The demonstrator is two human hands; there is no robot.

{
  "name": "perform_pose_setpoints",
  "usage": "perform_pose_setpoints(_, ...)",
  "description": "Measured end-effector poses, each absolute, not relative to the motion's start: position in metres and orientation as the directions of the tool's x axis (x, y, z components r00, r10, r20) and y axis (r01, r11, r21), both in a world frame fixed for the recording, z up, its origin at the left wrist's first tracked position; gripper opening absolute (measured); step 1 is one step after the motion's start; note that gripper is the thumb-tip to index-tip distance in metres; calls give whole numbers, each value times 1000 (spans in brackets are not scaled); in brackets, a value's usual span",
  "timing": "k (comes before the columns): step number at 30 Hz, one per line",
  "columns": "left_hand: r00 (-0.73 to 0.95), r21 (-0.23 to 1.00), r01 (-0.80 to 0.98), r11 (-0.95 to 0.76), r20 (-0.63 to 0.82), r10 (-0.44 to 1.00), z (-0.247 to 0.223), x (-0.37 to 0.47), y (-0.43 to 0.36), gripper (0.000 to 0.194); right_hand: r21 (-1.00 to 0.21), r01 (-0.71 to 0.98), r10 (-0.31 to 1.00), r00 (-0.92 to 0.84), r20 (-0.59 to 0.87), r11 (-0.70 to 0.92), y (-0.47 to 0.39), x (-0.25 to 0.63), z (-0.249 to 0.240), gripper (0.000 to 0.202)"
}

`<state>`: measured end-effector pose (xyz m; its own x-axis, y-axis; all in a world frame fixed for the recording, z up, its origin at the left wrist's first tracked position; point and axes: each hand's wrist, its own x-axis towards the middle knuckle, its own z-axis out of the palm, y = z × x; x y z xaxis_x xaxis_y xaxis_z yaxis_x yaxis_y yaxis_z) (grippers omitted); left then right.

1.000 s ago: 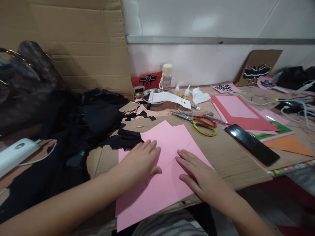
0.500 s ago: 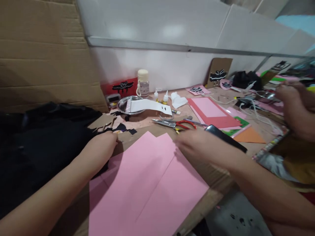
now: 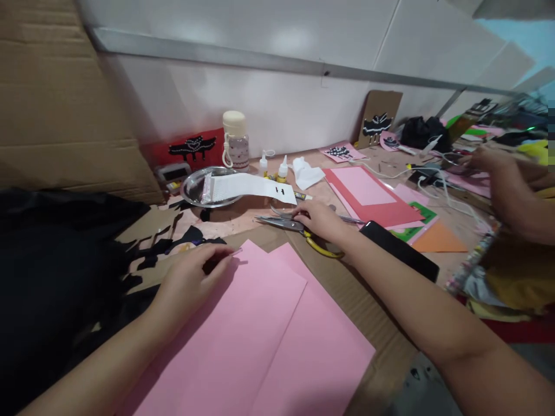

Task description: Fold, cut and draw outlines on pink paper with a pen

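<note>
Scissors (image 3: 291, 224) under the right hand (image 3: 323, 219)

We had the paper sheets (image 3: 243, 341) overlapping on the cardboard (image 3: 355, 300) before us, our left fingers (image 3: 219, 252) over their far left edge. Behind the sheets lay the scissors (image 3: 282, 223), under our right fingers (image 3: 303, 212). Farther back on the worktop (image 3: 243, 212) we had a strip (image 3: 245, 184) partly over a dish (image 3: 196, 188), a bottle (image 3: 236, 138) behind it. A phone (image 3: 401, 249) lay right of the scissors.

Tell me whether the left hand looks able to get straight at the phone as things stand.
Probably not: the right forearm stretches between the left hand and the phone.
</note>
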<state>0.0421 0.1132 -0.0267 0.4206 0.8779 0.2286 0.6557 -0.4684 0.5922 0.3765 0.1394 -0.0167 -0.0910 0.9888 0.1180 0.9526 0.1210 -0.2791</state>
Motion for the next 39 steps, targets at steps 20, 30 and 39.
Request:
perform_pose_setpoints(20,394,768,517,-378,178,901,-22,44,112,21,-340,912,950,-134,282,230,154,371,-36,16)
perform_pose_setpoints(30,386,801,479,-359,175,906,-21,42,113,20,-452,719,827,-316,465,529,93,326,3,32)
perform_pose_setpoints(39,388,776,507,-375,183,903,-18,44,112,18,-539,655,828,-262,496,530,88,310,-11,20)
